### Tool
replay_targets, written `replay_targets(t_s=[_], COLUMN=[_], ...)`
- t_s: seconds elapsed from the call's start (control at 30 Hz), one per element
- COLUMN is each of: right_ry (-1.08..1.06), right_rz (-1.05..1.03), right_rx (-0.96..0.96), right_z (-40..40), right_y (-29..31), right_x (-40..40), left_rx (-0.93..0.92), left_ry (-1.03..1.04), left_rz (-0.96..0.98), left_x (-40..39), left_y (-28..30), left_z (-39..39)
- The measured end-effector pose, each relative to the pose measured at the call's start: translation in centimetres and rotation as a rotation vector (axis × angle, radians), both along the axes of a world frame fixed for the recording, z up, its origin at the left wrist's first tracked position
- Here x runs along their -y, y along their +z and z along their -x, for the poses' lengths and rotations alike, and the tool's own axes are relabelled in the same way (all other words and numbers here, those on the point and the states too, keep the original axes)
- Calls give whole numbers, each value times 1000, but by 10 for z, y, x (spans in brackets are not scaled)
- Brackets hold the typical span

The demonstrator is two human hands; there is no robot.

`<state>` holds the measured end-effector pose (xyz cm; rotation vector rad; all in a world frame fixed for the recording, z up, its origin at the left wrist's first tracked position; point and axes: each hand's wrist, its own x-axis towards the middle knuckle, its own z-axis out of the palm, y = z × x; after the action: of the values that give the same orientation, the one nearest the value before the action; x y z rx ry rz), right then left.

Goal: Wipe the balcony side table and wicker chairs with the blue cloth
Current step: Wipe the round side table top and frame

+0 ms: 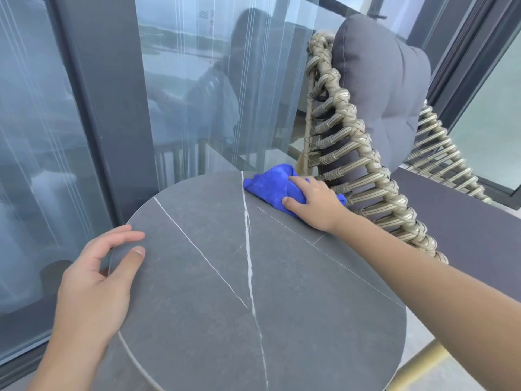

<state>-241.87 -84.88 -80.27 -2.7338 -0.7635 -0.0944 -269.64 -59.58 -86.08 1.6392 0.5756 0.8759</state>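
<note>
A round grey stone side table (pixel 214 277) with white veins fills the lower middle of the view. The bunched blue cloth (pixel 270 184) lies at the table's far right edge. My right hand (pixel 313 204) grips the cloth and presses it on the tabletop. My left hand (pixel 95 280) holds the table's left rim, thumb on top and fingers curled round the edge. A wicker chair (pixel 363 165) with a grey cushion (pixel 383 88) stands just right of the table, close behind the cloth.
A glass door with a dark frame (pixel 107 114) rises directly behind the table. A window frame (pixel 462 80) stands behind the chair. A gold metal table leg (pixel 417 368) shows at the lower right over pale floor.
</note>
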Motion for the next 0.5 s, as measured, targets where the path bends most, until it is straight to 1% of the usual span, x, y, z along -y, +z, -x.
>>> replay_targets(t_s=[0.13, 0.3, 0.4, 0.5], right_ry=[219, 432, 448, 370], right_rz=[-29, -48, -103, -101], right_rx=[-19, -46, -66, -42], right_z=[59, 123, 126, 94], right_y=[2, 0, -3, -6], right_x=[26, 53, 58, 53], left_rx=[9, 17, -5, -24], left_ry=[-5, -13, -29, -38], left_rz=[10, -58, -121, -173], left_x=[-8, -14, -19, -25], left_y=[-12, -17, -25, -32], left_z=[-4, -8, -11, -12])
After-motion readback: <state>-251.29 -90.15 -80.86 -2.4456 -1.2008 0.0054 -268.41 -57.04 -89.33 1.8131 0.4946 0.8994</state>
